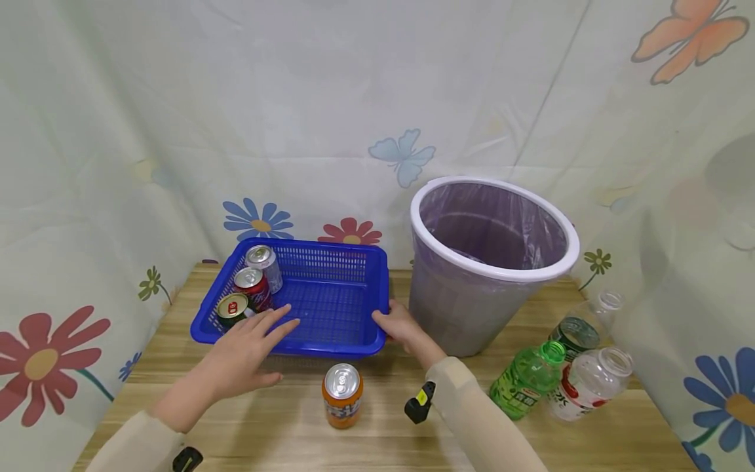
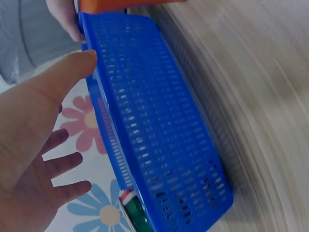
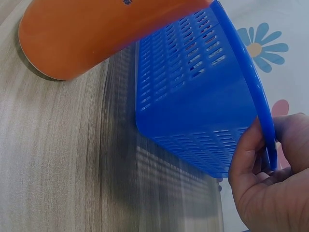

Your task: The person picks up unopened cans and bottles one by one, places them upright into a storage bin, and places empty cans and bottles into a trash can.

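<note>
No word is showing legibly: small or blurred lettering is running across the orange drink can (image 1: 343, 401), the dark red can (image 1: 255, 289), the green plastic bottle (image 1: 523, 385) and the clear red-and-white-labelled bottle (image 1: 592, 383); cropped dark print is edging into the right wrist view.

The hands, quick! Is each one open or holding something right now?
Left hand: open, fingers spread, gripping nothing.
Right hand: closed, holding the rim of the blue basket.
</note>
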